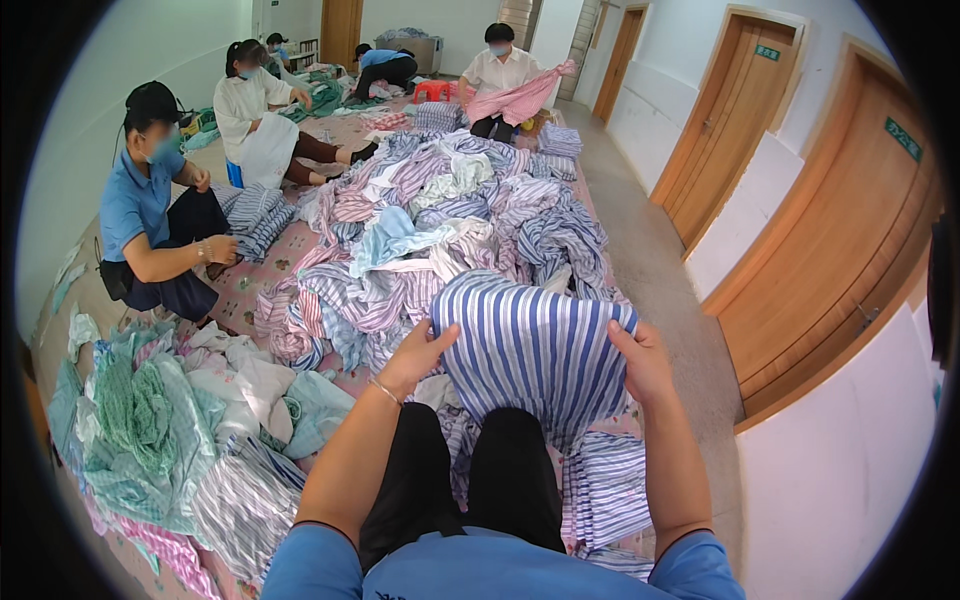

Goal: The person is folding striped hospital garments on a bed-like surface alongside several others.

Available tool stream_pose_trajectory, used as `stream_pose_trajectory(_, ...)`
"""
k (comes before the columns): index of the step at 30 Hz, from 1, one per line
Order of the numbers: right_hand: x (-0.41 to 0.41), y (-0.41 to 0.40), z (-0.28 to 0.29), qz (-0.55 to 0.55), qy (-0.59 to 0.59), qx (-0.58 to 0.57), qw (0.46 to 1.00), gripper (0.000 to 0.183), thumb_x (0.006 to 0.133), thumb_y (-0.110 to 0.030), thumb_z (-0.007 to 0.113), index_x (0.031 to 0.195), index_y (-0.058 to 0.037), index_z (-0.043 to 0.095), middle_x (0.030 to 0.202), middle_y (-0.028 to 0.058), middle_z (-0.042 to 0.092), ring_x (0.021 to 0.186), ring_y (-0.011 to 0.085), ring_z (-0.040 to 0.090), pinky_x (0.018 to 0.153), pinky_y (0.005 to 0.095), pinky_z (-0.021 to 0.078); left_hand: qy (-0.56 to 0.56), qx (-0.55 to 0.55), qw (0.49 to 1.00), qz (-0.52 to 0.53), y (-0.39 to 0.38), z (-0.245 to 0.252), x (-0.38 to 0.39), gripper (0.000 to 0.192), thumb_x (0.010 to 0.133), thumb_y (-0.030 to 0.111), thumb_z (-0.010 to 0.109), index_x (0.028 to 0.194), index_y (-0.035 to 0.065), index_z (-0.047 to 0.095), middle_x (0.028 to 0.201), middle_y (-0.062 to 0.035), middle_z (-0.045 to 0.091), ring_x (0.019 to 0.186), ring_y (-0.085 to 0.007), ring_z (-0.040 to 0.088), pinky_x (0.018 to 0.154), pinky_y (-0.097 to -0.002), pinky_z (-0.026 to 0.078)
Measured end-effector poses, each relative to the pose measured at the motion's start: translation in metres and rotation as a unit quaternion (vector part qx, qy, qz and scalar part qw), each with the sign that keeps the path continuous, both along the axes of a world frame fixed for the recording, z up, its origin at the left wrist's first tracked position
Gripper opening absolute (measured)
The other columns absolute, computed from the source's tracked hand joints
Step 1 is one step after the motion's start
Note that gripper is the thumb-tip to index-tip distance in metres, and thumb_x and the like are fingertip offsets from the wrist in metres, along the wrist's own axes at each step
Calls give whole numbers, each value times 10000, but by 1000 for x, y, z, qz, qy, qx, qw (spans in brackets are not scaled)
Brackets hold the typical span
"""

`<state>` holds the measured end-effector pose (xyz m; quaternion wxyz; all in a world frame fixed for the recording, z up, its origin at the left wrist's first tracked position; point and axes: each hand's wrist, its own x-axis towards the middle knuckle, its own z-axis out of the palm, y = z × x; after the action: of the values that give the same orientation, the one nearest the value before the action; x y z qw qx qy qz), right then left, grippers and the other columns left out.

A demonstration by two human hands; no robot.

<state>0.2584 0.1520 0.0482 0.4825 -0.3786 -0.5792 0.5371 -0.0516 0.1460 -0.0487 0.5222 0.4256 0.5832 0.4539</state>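
Note:
A blue-and-white striped cloth garment (532,345) is stretched between my two hands above my knees. My left hand (418,352) pinches its left upper edge, thumb on top. At the opposite corner my right hand (642,355) grips the cloth in the same way. The lower part of the garment hangs down past my right knee. Just beyond it lies a large heap of loose striped garments (427,247) in blue, pink and white. A stack of folded striped garments (609,487) sits beside my right leg, partly hidden by my right forearm.
Green and white cloths (172,412) are heaped on the left. A seated person in a blue shirt (150,195) has folded stacks (259,217) nearby. Ahead, another person (502,75) holds a pink cloth (521,97). Wooden doors (832,247) line the right wall.

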Motion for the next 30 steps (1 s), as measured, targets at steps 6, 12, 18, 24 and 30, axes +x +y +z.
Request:
stream_pose_trajectory(6,0,8,-11,10,-20,8,1000,231,901,-169,565,1041,2,631,962,9,643,858,76,562,791,235,430,64,95,992,52,13,-19,-15,412,835,344,645,926,-55,608,771,-42,596,651,-85,510,574,-241,433)
stream_pose_trajectory(12,5,6,-13,-7,-4,-19,1000,229,896,-168,569,1034,4,631,956,11,645,841,81,569,781,243,442,-233,-78,967,-62,15,-19,-13,330,887,349,581,1065,73,609,989,-38,630,872,-109,562,814,-319,437)
stream_pose_trajectory(18,21,44,-22,-92,-48,-20,994,177,877,-148,590,959,-4,654,910,16,655,777,86,579,741,244,448,-216,139,966,36,54,6,-23,237,863,278,629,953,60,639,895,34,617,818,-76,525,785,-223,388)
stream_pose_trajectory(24,12,20,9,-97,15,60,993,198,871,-142,591,988,9,644,926,19,649,814,101,571,773,258,445,-184,310,932,49,6,103,-17,161,909,193,563,841,60,622,784,83,531,718,-36,430,700,-198,347)
stream_pose_trajectory(30,36,-71,-30,-4,-231,116,966,240,784,-174,678,950,-3,651,934,94,651,875,205,597,784,321,457,-15,303,949,85,-138,51,-38,361,843,342,631,776,-11,603,757,-24,510,735,-131,449,648,-278,358)
